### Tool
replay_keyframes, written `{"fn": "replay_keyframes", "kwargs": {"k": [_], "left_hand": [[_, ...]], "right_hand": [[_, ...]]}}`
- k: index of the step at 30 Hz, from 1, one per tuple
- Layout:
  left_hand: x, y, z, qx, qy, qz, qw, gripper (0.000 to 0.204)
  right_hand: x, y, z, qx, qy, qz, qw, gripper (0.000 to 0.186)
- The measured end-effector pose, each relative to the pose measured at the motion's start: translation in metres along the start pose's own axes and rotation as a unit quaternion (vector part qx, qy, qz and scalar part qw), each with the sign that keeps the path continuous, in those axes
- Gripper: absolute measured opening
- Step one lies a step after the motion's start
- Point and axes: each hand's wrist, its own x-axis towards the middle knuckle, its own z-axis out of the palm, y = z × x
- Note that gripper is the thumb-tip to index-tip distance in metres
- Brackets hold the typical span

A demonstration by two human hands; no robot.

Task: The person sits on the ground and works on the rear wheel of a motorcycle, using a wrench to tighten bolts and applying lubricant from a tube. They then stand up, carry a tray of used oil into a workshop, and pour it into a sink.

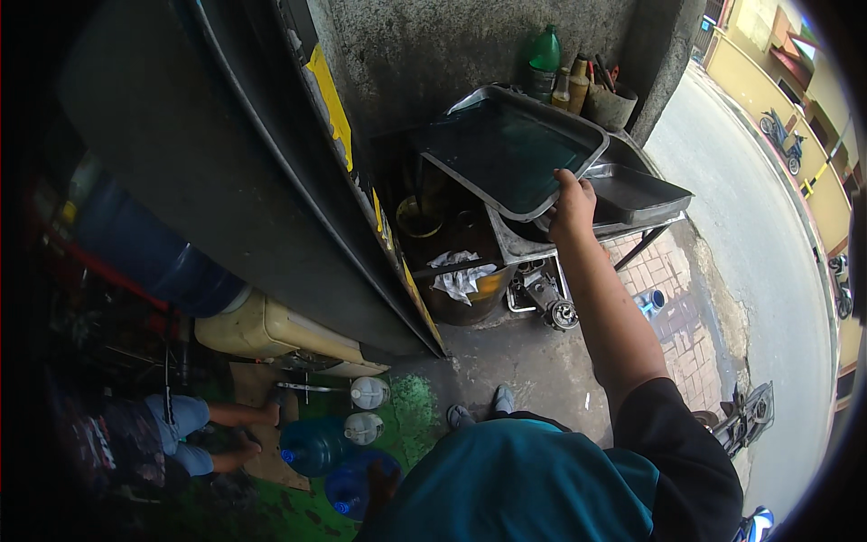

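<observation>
My right hand (pixel 573 206) is closed on the near right corner of a wide metal tray (pixel 508 204), thumb over the rim. Dark, greenish liquid seems to lie in this tray, which rests at a slant over a metal worktable (pixel 519 246). A second, shallower metal tray (pixel 646 215) sits on the table just to the right, partly behind my hand. Low beside my shirt, a dim brown shape (pixel 381 488) looks like my left hand; its fingers cannot be made out.
Behind the tray stand a green plastic bottle (pixel 545 51), small bottles (pixel 578 86) and a tool pot (pixel 610 107). A rag (pixel 459 277) hangs over a drum beside metal engine parts (pixel 547 294). Large water jugs (pixel 316 446) and a person (pixel 194 438) are at lower left; a street (pixel 768 244) runs right.
</observation>
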Motion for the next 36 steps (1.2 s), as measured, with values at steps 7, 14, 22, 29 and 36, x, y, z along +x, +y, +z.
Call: {"fn": "replay_keyframes", "kwargs": {"k": [7,14,22,29,36], "left_hand": [[-0.002,0.006,-0.002,-0.039,-0.017,-0.020,0.999,0.074],[-0.004,-0.003,0.007,0.027,0.000,0.018,0.999,0.078],[-0.002,0.002,0.000,0.012,-0.008,0.006,1.000,0.076],[0.000,0.005,-0.007,0.003,-0.015,0.009,1.000,0.076],[0.006,0.017,-0.016,-0.038,-0.045,-0.062,0.996,0.074]], "right_hand": [[0.004,-0.004,0.002,0.008,0.005,-0.020,1.000,0.041],[0.008,-0.003,0.004,-0.002,-0.008,-0.021,1.000,0.043],[0.033,0.007,-0.004,-0.028,0.025,-0.014,0.999,0.039],[0.033,0.005,-0.003,-0.020,0.020,-0.024,0.999,0.040],[0.037,0.004,-0.003,-0.031,0.023,-0.045,0.998,0.048]]}}
